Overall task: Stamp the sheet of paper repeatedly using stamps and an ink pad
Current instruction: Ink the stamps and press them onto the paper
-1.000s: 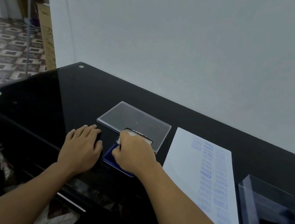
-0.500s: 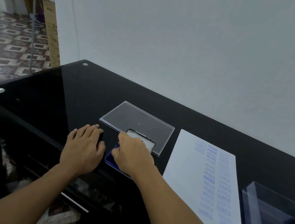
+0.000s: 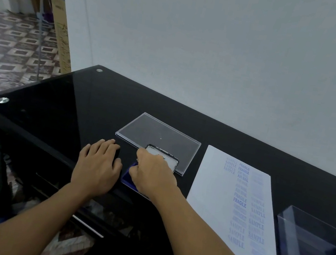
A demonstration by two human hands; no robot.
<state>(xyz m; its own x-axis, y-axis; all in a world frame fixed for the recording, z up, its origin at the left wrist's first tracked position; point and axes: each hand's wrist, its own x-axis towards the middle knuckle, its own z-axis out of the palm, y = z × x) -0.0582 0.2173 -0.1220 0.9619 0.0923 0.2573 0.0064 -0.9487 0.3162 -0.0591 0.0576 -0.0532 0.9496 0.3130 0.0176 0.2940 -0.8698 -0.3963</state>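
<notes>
A blue ink pad (image 3: 128, 176) lies open on the black glass table (image 3: 64, 109), its lid (image 3: 165, 157) tilted up behind it. My right hand (image 3: 152, 175) sits on the pad with fingers curled down tight, as around a small stamp that the hand hides. To the pad's left, my left hand (image 3: 97, 165) rests flat on the table, fingers straight, with its fingertips over a small black object (image 3: 116, 153). The white sheet of paper (image 3: 209, 191) lies to the right, covered with blue SAMPLE, FRAGILE and AIR MAIL prints.
A clear flat plastic lid (image 3: 157, 133) lies just behind the ink pad. A clear plastic box (image 3: 308, 242) with dark stamps inside stands at the right edge, touching the paper's corner. The wall runs along the table's back; the table's left corner drops to patterned floor.
Both hands stay in place, the right on the ink pad and the left flat beside it. Only the camera view has shifted slightly.
</notes>
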